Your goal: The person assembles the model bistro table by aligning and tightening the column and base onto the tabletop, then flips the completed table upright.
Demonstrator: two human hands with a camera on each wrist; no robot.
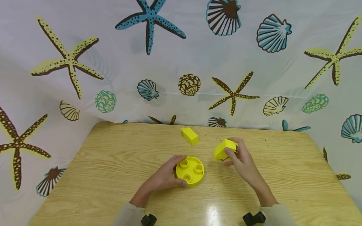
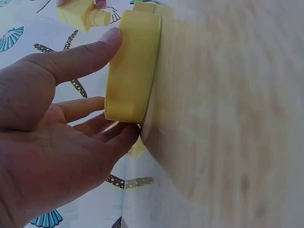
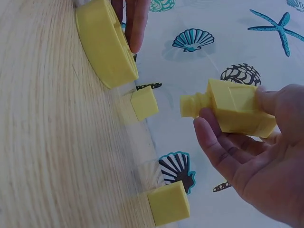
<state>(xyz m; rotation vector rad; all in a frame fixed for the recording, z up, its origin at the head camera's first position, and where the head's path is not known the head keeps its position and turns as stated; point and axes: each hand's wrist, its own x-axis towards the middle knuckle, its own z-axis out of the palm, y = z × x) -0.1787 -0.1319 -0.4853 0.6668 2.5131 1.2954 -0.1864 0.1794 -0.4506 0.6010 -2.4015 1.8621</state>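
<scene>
Clock positions refer to the centre of the head view. The wood-grained table [image 1: 118, 144] occupies the lower half; its far edge lies at 12 o'clock, and a bright light reflection [image 1: 213, 216] shows on its surface at 5 o'clock. White cloth [image 1: 169, 64] borders the table at the rear and both sides. Printed motifs: blue starfish [image 1: 151, 15], 11 o'clock; yellow starfish [image 1: 70, 61], 10 o'clock; brown starfish [image 1: 18, 143], 9 o'clock; brown shell [image 1: 51, 179], 8 o'clock; blue scallop [image 1: 272, 34], 2 o'clock.
</scene>
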